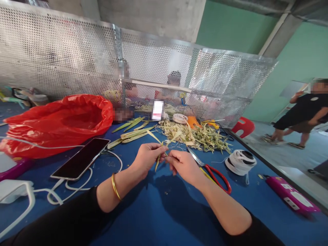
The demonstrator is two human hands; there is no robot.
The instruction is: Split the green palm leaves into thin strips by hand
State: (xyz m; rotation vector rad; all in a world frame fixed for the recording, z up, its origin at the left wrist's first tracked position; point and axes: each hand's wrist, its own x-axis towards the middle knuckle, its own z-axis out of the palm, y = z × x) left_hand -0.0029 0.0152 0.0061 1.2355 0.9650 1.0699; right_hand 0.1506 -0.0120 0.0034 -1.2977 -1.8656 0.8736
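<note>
Near the middle of the blue table, my left hand pinches a thin green-yellow leaf strip. My right hand is closed close beside it, its fingertips at the strip's stem end; what exactly they grip is too small to tell. Behind the hands lie several long green leaves and a heap of dry, shredded plant pieces. Scissors with red handles lie partly under my right forearm. To their right stands a spool of white tape.
A red plastic bag, a dark-screened phone and white cables are at the left. A magenta box lies on the right edge. A perforated metal screen stands behind; a person is at the far right.
</note>
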